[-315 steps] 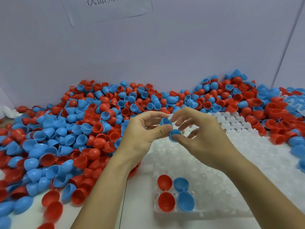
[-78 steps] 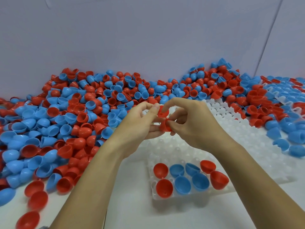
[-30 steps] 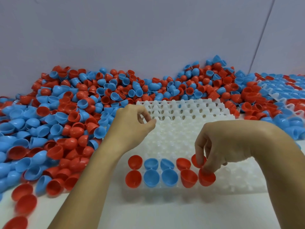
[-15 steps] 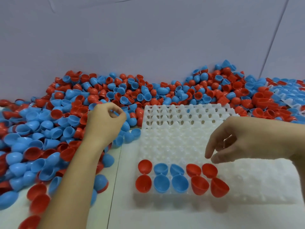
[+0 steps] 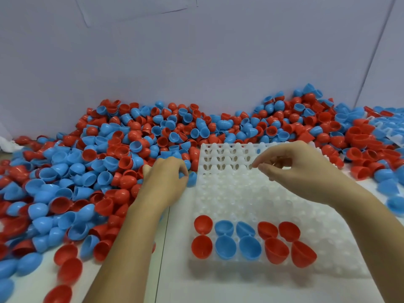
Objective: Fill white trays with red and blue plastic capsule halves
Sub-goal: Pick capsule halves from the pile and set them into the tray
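A white tray (image 5: 240, 193) lies in front of me. Its two nearest rows hold red halves (image 5: 202, 246), blue halves (image 5: 226, 247) and more red halves (image 5: 276, 250). My left hand (image 5: 164, 184) is at the pile's edge beside the tray's left side. Its fingers curl down over a blue capsule piece (image 5: 192, 179). My right hand (image 5: 293, 167) hovers over the far part of the tray. Its fingers are loosely bent, thumb near forefinger, and it holds nothing.
A deep pile of red and blue capsule pieces (image 5: 131, 149) covers the table to the left and along the back wall. More pieces and another white tray (image 5: 391, 130) lie at the far right. Loose red halves (image 5: 70, 270) lie near the front left.
My right hand has lifted from the front row and moved toward the tray's far part, empty. My left hand has shifted right along the pile to the tray's left edge.
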Motion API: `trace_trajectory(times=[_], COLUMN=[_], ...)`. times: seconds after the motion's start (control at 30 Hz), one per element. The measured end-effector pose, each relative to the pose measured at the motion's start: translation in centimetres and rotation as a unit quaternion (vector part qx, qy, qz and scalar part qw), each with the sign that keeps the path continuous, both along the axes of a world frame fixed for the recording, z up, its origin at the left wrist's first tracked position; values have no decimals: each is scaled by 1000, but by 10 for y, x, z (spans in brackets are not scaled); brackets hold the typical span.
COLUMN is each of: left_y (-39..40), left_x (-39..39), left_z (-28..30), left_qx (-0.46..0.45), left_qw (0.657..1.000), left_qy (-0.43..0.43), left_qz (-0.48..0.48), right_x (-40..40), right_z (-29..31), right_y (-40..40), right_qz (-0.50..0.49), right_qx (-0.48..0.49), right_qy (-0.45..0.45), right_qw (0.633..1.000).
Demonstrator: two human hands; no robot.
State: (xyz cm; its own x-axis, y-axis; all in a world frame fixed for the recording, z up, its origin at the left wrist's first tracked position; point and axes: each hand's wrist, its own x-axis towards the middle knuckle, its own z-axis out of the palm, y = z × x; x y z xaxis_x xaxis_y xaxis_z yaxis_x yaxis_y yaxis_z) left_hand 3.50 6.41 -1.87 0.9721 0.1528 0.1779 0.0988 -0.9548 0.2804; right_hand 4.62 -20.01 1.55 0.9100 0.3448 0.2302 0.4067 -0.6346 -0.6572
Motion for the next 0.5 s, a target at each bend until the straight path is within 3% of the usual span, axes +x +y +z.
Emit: trace_trajectory(times=[0.07,0.23,0.3,0.4,0.5], left_y=[3,3,1,-3,-5], left_x=[0,1,2,3,4], left_z=[6,18,15,2,-5], left_qx=[-104,-330,-281,-132,-82], left_qw=[993,935,951,988,995], left_qy=[-47,-129,-122,-64,-9], left_qz=[-10,-24,-33,-52,-49], right_x=[1,1,0,0,-1], right_z=[-1,-2,-3,-4,-4], right_y=[1,4,6,8,10], right_qz=[-7,-11,-9,-5,-1], right_qx=[17,53,53,48,42], right_qy=[-10,-19,-19,-17,-16], right_qw=[1000,998,998,999,999])
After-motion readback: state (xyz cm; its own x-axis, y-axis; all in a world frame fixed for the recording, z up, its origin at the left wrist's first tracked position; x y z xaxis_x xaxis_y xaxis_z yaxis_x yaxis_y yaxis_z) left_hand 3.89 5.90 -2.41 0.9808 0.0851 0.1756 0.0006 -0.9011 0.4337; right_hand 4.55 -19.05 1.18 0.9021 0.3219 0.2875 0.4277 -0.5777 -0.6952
